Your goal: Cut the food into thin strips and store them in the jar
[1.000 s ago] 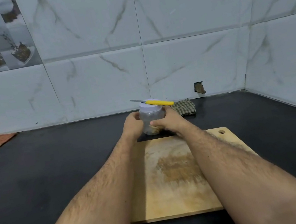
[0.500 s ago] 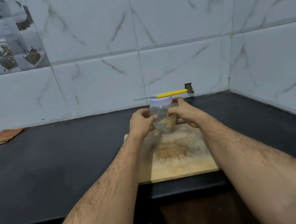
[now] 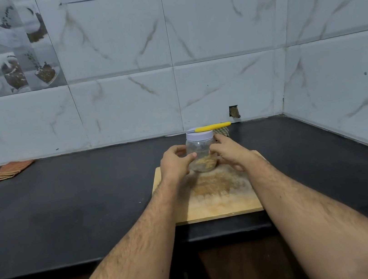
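The capped jar (image 3: 201,153) stands at the cutting board's (image 3: 214,204) far edge, strips inside, a yellow knife (image 3: 212,127) balanced across its lid. The left hand (image 3: 174,164) and right hand (image 3: 230,152) cup its sides, fingers curled. Best to lift the knife off before moving the jar.

Jar: a clear plastic jar (image 3: 201,153) with a white screw lid (image 3: 199,135) is standing upright and closed on the far end of the board.
Food: thin tan strips (image 3: 205,163) are lying in the bottom part of the jar.
Knife: a yellow-handled knife (image 3: 212,126) is lying flat across the lid, handle pointing right.
Board: a pale wooden cutting board (image 3: 214,204) is lying flat on the black counter, its centre stained brown.
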